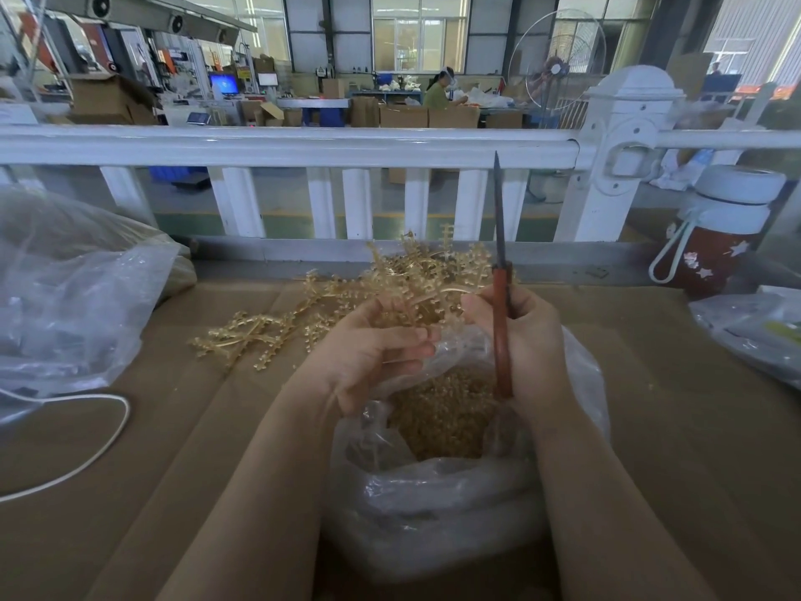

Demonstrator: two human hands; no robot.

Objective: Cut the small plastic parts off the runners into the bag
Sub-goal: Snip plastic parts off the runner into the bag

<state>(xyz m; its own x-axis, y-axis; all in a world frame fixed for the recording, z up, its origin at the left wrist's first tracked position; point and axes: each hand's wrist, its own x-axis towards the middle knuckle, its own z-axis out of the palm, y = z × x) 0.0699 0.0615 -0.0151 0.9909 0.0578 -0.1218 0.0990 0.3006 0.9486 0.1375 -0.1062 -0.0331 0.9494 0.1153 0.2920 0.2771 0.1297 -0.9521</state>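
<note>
Gripped in the right hand (526,340), a red-handled knife (502,305) stands blade up, fingers curled round its handle. Beside it the left hand (372,349) pinches a bunch of amber runners (416,275) over the open clear bag (433,505), where cut parts (442,418) lie heaped. More runners (251,336) lie on the cardboard-covered table (676,427).
</note>
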